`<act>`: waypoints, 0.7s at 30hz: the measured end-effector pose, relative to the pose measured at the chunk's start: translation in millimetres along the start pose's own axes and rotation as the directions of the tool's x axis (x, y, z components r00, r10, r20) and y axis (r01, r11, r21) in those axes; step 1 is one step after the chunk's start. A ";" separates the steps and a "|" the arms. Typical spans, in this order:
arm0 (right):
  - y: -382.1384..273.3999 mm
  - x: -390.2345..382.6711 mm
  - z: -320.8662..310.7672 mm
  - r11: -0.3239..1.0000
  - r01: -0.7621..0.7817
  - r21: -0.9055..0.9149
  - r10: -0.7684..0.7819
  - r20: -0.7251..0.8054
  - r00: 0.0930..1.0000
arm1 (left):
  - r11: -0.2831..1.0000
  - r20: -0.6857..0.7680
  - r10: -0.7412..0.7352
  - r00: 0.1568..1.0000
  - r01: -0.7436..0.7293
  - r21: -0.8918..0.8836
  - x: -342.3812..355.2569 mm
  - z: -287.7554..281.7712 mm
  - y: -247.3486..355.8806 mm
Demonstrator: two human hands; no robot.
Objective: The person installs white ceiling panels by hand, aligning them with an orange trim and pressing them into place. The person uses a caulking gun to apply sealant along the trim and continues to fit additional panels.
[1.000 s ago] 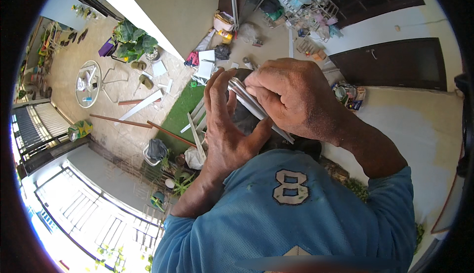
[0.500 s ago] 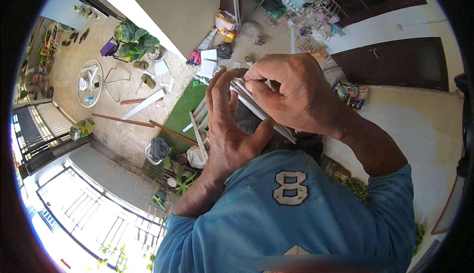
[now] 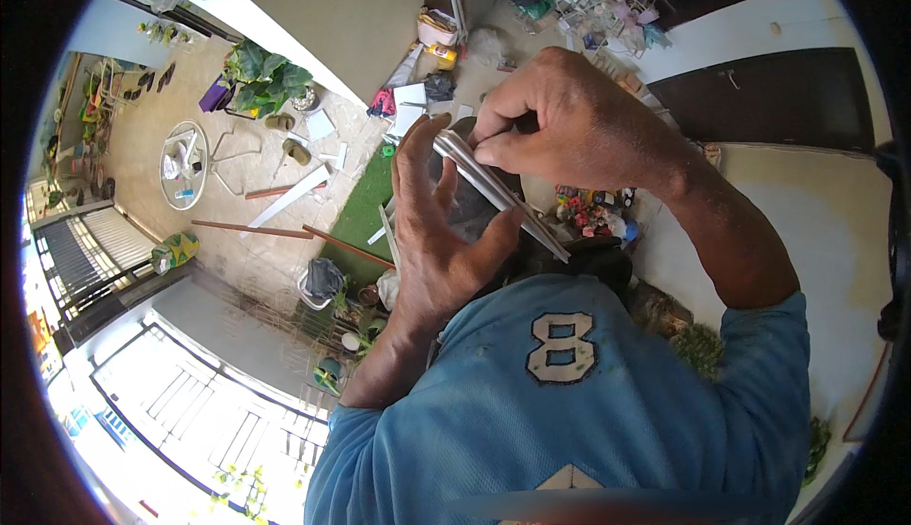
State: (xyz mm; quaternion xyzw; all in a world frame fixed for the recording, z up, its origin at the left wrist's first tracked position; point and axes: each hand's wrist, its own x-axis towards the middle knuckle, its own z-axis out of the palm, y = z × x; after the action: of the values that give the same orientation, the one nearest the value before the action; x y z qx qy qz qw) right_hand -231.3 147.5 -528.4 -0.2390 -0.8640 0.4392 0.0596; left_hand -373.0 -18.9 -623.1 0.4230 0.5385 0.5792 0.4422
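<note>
My left hand (image 3: pixel 444 231) grips a long silver metal channel (image 3: pixel 495 193) that slants from upper left down to the right, with fingers over its top end and the thumb along its lower part. My right hand (image 3: pixel 579 121) is closed in a pinch beside the channel's upper end; what its fingertips hold is hidden or too small to make out. A dark surface (image 3: pixel 460 214) lies behind the channel, partly covered by my hands.
A glass round table (image 3: pixel 184 190), scattered white boards (image 3: pixel 299 193) and wooden strips (image 3: pixel 251 229) are at left. A leafy plant (image 3: pixel 266 79) stands by the wall. A green mat (image 3: pixel 365 204) lies below. Piled clutter (image 3: pixel 617 12) and a dark door (image 3: pixel 759 98) are at upper right.
My right hand and forearm have risen up and to the right, uncovering colourful items behind them. My left hand and the channel have shifted slightly upward, still together.
</note>
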 end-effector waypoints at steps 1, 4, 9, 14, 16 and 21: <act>1.1 -0.6 -0.7 1.000 0.000 -0.025 0.000 0.005 1.000 | 1.000 -0.004 0.001 1.000 -0.001 0.004 0.5 1.2 -0.4; 2.1 -1.6 -2.0 0.996 0.075 -0.043 -0.075 -0.013 0.997 | 1.000 -0.001 0.001 1.000 -0.001 0.011 1.9 6.1 -0.6; 0.1 2.0 -12.5 0.993 0.025 -0.115 -0.013 0.100 0.995 | 1.000 0.009 -0.007 1.000 0.007 0.028 5.6 9.8 0.9; -0.6 0.8 -3.7 0.913 0.244 -0.328 -0.260 -0.006 0.966 | 0.996 0.049 -0.078 0.996 0.076 0.048 10.3 10.0 4.3; 2.4 -1.4 3.3 0.926 0.194 -0.325 -0.216 -0.030 0.976 | 0.994 0.052 -0.098 0.994 0.096 0.050 10.9 11.1 4.9; 17.5 2.4 -1.3 0.974 0.201 -0.101 -0.200 0.023 0.980 | 0.999 0.040 -0.033 0.999 0.032 0.037 13.6 11.8 0.8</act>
State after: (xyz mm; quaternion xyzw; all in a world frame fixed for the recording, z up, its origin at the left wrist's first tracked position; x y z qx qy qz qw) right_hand -226.8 158.3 -541.6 -0.1508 -0.9056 0.3871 0.0858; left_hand -365.0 -2.8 -621.3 0.4338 0.5468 0.5533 0.4547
